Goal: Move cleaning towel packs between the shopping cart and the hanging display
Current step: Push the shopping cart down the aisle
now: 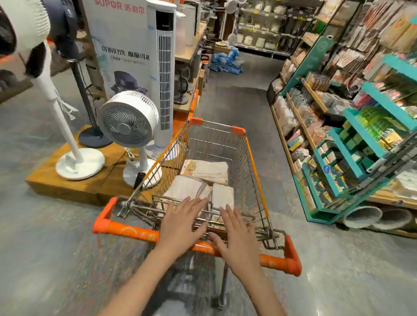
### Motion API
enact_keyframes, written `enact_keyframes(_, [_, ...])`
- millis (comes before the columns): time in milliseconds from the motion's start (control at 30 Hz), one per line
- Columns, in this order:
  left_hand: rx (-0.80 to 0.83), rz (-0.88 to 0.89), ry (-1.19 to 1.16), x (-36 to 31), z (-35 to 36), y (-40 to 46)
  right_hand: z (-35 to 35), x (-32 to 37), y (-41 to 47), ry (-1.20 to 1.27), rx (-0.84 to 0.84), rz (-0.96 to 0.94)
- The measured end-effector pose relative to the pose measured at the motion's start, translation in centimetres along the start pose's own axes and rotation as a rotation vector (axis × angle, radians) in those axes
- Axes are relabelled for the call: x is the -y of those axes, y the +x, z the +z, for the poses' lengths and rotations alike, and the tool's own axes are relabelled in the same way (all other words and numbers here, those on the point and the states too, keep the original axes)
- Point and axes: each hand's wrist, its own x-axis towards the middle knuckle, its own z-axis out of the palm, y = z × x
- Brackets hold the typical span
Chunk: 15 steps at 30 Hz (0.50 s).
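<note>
Two bare forearms are stretched forward over the orange handle [128,229] of the shopping cart [257,164]. The left hand [182,224] and the right hand [238,240] are held flat above the handle with fingers straight and spread, so each grip is open and nothing is held; whether the palms touch the bar cannot be told. Three cleaning towel packs [208,171] are seen lying in the cart basket, one toward the far end and two side by side nearer the handle, partly hidden behind the folded wire child seat [152,209]. To the left of the cart, a wooden platform [65,187] is pressed close against the basket side and carries a white pedestal fan [129,119], a tall tower fan [165,67] and a poster board [123,44]. To the right of the cart, a teal shelving rack [346,154] filled with small packaged goods is set apart across a strip of grey floor [240,106]. Ahead of the cart, blue packages [227,60] are piled on the aisle floor.
</note>
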Motion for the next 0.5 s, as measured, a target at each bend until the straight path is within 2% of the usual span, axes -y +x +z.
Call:
enact_keyframes(33, [0.034, -0.001, 0.035, -0.2, 0.4, -1.0, 0.1, 0.1, -0.7, 0.008, 0.028, 0.006])
enact_keyframes(67, [-0.029, 0.008, 0.091, -0.2, 1.2, -1.7, 0.3, 0.2, -1.3, -0.003, 0.037, -0.005])
enact_keyframes(167, [-0.072, 0.069, 0.161, 0.3, 3.2, -4.3, 1.5, -0.1, -3.9, -0.061, 0.018, -0.059])
enact_keyframes(267, [-0.046, 0.048, 0.227, 0.9, 3.3, -4.7, 0.9, -0.2, -3.9, -0.073, 0.035, 0.009])
enact_keyframes(500, [-0.005, -0.003, 0.211, -0.1, 3.1, -4.2, 1.1, -0.5, -3.8, -0.064, -0.015, 0.018])
